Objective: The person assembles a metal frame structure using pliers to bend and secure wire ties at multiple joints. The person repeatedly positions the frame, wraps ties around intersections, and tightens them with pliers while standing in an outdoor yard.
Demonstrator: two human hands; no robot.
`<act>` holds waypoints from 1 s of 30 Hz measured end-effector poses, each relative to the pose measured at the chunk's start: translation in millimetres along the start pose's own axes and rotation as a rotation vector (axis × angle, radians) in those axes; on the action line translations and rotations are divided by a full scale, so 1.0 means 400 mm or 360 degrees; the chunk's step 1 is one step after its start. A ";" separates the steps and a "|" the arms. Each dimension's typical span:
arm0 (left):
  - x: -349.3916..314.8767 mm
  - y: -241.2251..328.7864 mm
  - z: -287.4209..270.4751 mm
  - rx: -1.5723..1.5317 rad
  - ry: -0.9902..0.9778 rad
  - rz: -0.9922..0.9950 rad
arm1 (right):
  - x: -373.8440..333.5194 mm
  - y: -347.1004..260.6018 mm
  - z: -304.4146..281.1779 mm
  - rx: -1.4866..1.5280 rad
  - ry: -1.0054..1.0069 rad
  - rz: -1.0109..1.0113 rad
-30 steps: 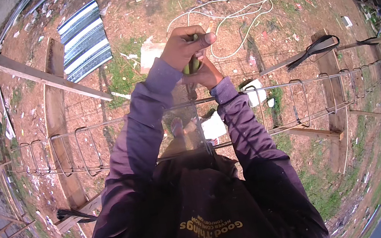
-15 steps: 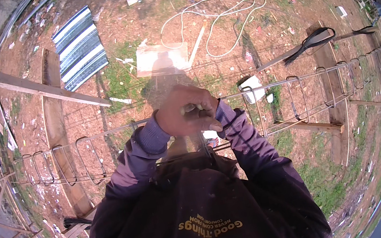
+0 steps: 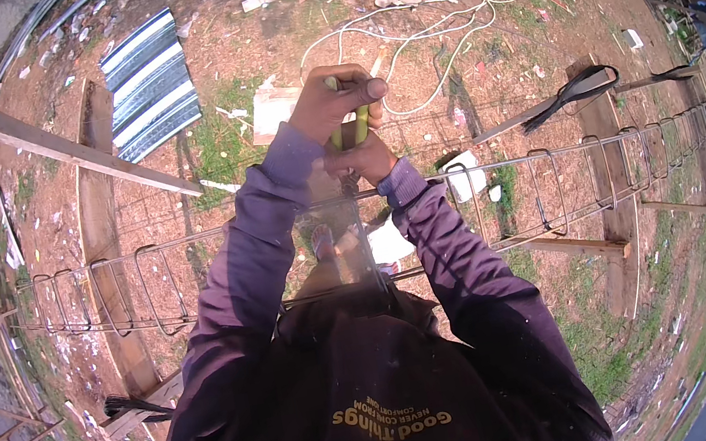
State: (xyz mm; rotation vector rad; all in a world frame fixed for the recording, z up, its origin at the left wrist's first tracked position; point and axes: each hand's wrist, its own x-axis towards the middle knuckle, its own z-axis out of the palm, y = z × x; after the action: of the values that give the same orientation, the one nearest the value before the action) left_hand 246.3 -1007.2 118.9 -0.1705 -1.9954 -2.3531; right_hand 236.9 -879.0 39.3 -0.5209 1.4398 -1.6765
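From where I stand, the littered dirt ground (image 3: pixel 230 45) spreads over most of the view, and a long steel bar cage (image 3: pixel 529 155) crosses the middle of it from left to right. Both arms in purple sleeves reach up from the lower edge, elbows bent and forearms slanting in toward each other at the upper centre. A long plank (image 3: pixel 101 230) lies under the cage at the left of the frame, with a striped metal sheet (image 3: pixel 150 86) at the upper left. The left hand (image 3: pixel 330 103) is the higher one, wrist turned inward, fingers curled closed around the green handles of a tool (image 3: pixel 362 124), its thumb stretched toward the right. The right hand (image 3: pixel 371 158) sits just below, the wrist angled up and left, close against the tool's lower part; its fingers are mostly hidden, so I can't tell how they grip. The tool stands nearly upright at upper centre, between the hands.
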 end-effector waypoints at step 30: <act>-0.003 -0.045 0.089 0.0325 0.0998 0.0118 | 0.031 0.031 0.147 -0.0431 0.1283 -0.0264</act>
State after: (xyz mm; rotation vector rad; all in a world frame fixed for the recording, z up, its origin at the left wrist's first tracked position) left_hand 247.4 -969.1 106.8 0.4376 -1.8361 -1.8211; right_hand 279.0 -923.8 39.8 -0.0868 2.2699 -1.9390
